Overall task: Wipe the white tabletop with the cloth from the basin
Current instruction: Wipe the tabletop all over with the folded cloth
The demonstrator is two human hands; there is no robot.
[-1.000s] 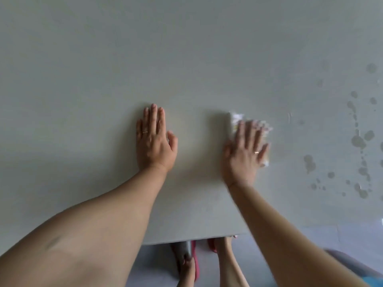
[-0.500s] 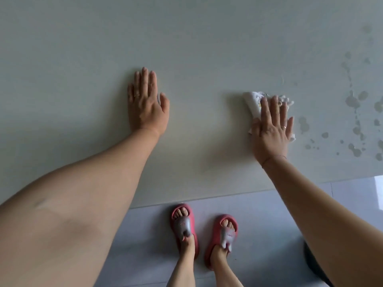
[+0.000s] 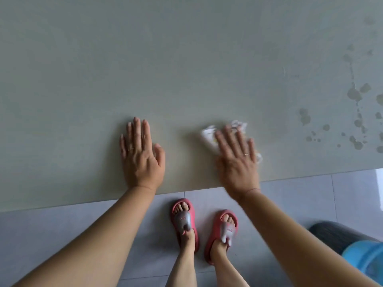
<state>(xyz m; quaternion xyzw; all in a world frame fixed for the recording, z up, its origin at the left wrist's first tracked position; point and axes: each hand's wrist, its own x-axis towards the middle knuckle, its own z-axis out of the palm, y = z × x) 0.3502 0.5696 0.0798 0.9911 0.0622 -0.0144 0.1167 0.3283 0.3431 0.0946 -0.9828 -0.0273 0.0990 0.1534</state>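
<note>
Right hand flat, fingers straight, presses the white cloth onto the tabletop near its front edge. Left hand lies flat beside it, fingers straight, holding nothing. Water drops sit far right, well apart from cloth.

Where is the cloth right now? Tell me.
Head view: the cloth lies on the white tabletop near its front edge, under the flat fingers of the right hand, between the left hand and the water spots at right.
</note>
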